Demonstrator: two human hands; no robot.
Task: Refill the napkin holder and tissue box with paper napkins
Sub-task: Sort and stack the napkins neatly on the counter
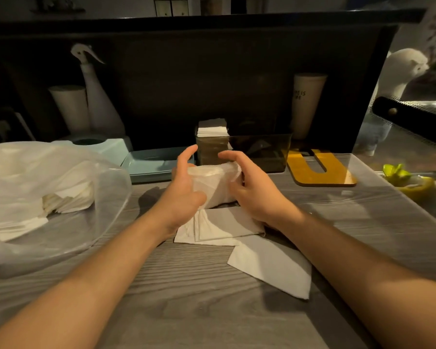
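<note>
A thick bundle of white paper napkins point(213, 183) is held just above the grey wooden table between both hands. My left hand point(185, 187) grips its left side, thumb on the front and fingers curved behind. My right hand point(253, 190) grips its right end with curled fingers. Under the bundle lies a clear plastic piece point(237, 226) over flattened napkins. A loose napkin point(272, 267) lies nearer to me. Behind the hands stands a dark see-through box point(259, 153), with a napkin stack point(212, 127) upright at its left end.
A clear plastic bag point(106, 187) with several more napkins lies at the left. A pale blue box and tray point(146, 163) sit behind it. A yellow U-shaped board point(320, 172), cups, a spray bottle point(96, 96) and lemon pieces point(415, 183) line the back and right.
</note>
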